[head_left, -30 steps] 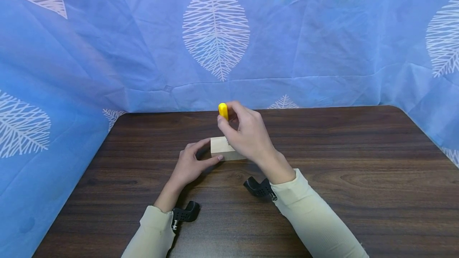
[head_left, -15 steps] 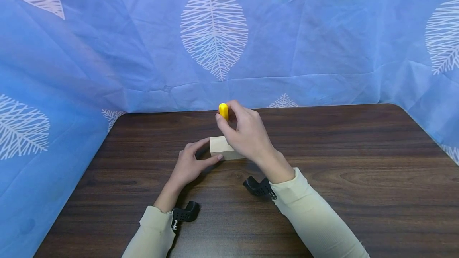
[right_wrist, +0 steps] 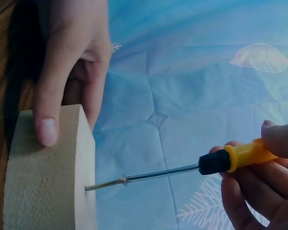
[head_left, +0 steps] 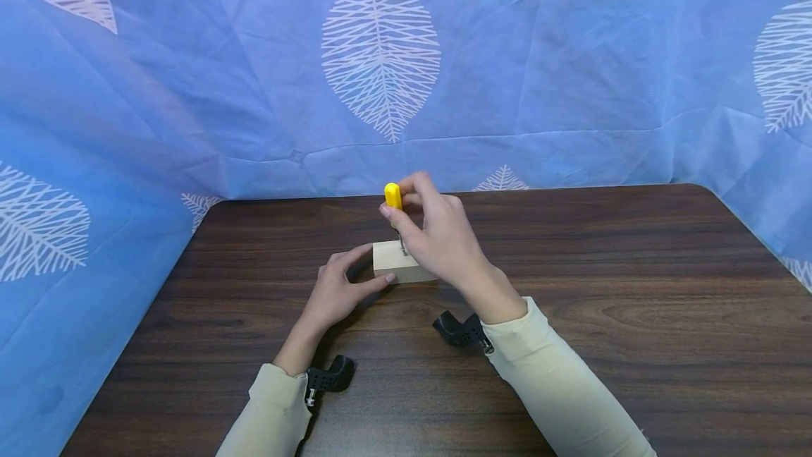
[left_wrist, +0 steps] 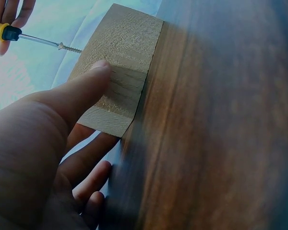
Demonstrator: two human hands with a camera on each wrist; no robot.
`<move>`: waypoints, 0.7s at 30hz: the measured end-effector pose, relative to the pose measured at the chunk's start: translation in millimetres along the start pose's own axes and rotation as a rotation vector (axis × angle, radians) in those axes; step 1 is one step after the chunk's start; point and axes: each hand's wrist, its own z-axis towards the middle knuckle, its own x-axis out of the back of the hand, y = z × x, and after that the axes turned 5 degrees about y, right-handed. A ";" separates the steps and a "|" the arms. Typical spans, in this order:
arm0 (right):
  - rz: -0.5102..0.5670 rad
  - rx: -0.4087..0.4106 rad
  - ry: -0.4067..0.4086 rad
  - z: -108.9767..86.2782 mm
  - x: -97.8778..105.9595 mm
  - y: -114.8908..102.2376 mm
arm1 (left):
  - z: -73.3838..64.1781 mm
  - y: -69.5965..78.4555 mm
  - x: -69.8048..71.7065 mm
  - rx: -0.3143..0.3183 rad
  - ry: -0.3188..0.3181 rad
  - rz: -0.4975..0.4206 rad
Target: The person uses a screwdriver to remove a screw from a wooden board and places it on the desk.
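Observation:
A pale wooden block (head_left: pixel 406 273) lies on the table. My left hand (head_left: pixel 341 289) grips its left end, thumb on the near side and fingers toward the far side. Out of the block's top stands a threaded screw (right_wrist: pixel 105 184), much of its thread exposed. The tip of a screwdriver (right_wrist: pixel 215 162) meets the screw head; it has a yellow handle, a black collar and a thin metal shaft. Above the block, my right hand (head_left: pixel 444 238) holds the yellow handle between thumb and fingers. In the head view this hand covers the block's right part.
The dark wood-grain table (head_left: pixel 634 302) extends around both arms. Behind and to the left hangs a blue cloth (head_left: pixel 266 76) with white leaf prints. Black wrist mounts (head_left: pixel 331 375) sit at both sleeve cuffs.
My right hand's fingers have shifted on the handle, and the hand has moved slightly right, uncovering the shaft and screw in the head view. The handle top sits slightly further left. The left hand holds still.

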 end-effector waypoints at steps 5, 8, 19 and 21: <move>0.026 -0.035 -0.025 0.8 3.1 -1.1 | 0.5 -0.1 0.0 -0.011 0.001 -0.004; 0.021 -0.054 -0.028 1.7 4.3 -1.3 | 0.7 -0.6 0.0 -0.017 0.003 -0.006; 0.012 -0.079 -0.006 1.9 3.1 -1.3 | 0.0 -1.0 -0.4 -0.012 0.011 0.007; 0.008 -0.069 0.000 1.7 2.7 -1.6 | 0.2 -0.6 -0.4 -0.012 0.010 0.011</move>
